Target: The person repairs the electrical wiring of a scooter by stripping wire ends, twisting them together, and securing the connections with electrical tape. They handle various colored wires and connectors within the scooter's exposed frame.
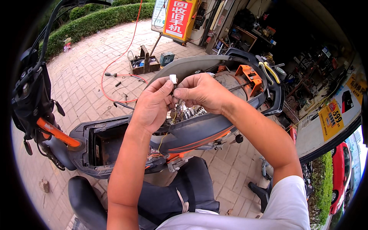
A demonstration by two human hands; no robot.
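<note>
Both hands meet above the opened body of a scooter [191,132]. Between the thumb and fingers of my left hand [153,101] is a white plastic wire connector [173,79], its block sticking up past the fingertips. Right beside it, my right hand [203,92] pinches at the thin wires below the connector; the fingers partly hide them. A loose bundle of wires [184,113] spreads in the open body beneath the hands. One yellow wire [163,140] hangs down over the scooter's side panel.
Yellow-handled pliers [269,73] rest on the scooter's rear near an orange bracket [251,78]. Beyond, on the paving, stand a wooden toolbox [145,65] and a teal box [167,58]. A red hose [102,82] curves across the bricks. A black seat [86,199] is at lower left.
</note>
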